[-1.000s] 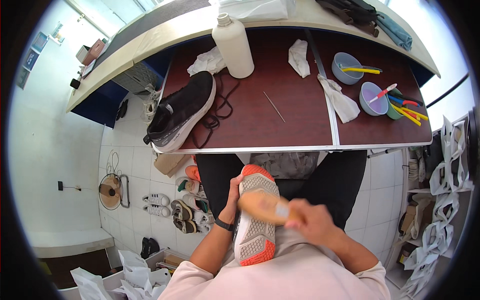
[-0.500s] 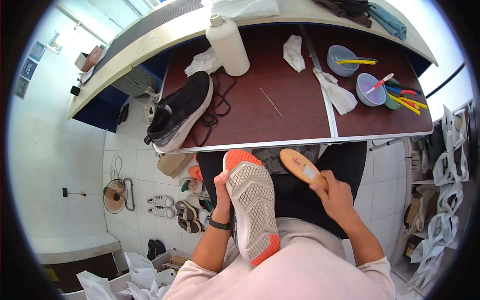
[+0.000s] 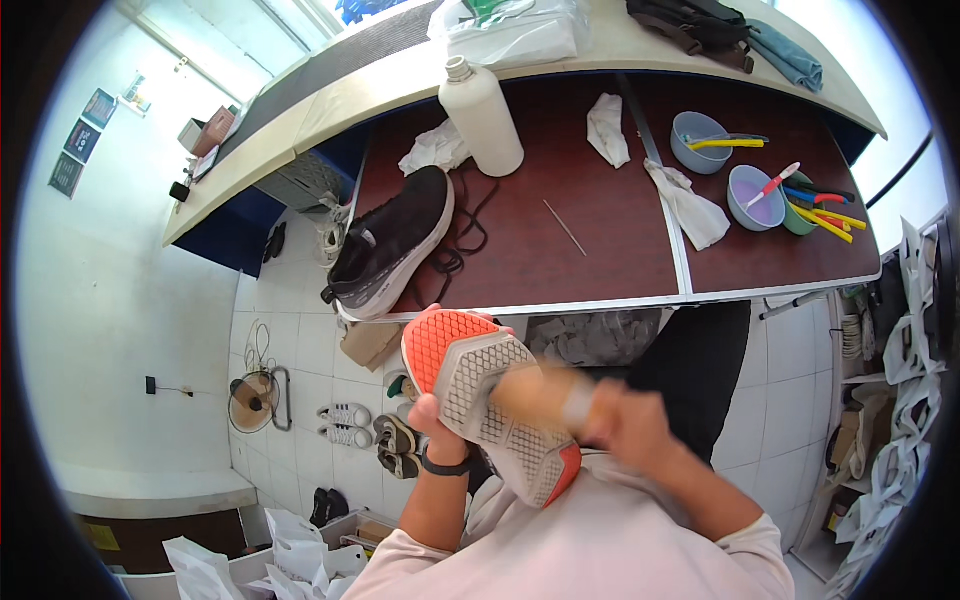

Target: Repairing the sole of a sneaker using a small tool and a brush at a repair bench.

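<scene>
My left hand [image 3: 438, 425] is closed around a shoe [image 3: 470, 385], whose grey patterned sole with orange ends faces up. In my right hand [image 3: 637, 430] is an oval wooden brush [image 3: 535, 398], blurred by motion and lying over the middle of the sole. Its underside is hidden, so I cannot tell whether it touches the shoe. A black lace-up shoe [image 3: 393, 240] with a pale sole lies at the table's left edge, its laces spread beside it.
On the dark red table [image 3: 600, 265] stand a white bottle [image 3: 483, 125], crumpled white cloths [image 3: 697, 212], a thin metal stick [image 3: 565, 228] and bowls [image 3: 757, 205] with coloured-handled brushes. Several shoes [image 3: 345, 425] sit on the tiled floor at left, near a fan [image 3: 253, 400].
The brush has moved left from beside the shoe to over its sole. My left hand has tilted the shoe, its upper end swinging left. The whole view has shifted slightly.
</scene>
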`<action>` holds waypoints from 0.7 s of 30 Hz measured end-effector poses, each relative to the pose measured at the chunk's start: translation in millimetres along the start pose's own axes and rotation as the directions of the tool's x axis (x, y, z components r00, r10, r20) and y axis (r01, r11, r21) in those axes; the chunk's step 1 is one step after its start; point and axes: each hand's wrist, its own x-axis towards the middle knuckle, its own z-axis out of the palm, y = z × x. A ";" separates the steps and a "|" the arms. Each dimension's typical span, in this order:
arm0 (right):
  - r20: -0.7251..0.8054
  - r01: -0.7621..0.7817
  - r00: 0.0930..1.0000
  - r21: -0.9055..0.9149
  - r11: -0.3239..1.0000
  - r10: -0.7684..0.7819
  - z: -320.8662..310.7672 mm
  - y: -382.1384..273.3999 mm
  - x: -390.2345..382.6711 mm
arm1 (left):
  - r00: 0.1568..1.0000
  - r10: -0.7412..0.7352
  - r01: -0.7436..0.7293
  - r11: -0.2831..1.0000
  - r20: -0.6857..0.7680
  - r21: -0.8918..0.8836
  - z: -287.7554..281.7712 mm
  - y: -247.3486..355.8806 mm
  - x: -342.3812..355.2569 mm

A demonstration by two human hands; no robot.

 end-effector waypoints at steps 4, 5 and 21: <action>-0.257 -0.343 0.897 0.109 0.933 0.360 -23.3 -5.0 13.3 | 0.985 0.163 -0.173 0.959 0.062 0.223 7.5 13.3 5.0; -0.211 -0.108 0.971 0.037 0.993 0.114 -23.9 -25.0 10.4 | 0.985 0.171 -0.171 0.956 0.024 0.237 6.8 12.5 -1.9; -0.051 -0.475 0.873 -0.309 0.824 0.485 -21.9 30.5 -4.6 | 0.903 0.382 -0.430 0.814 0.198 0.389 -2.2 -7.7 5.6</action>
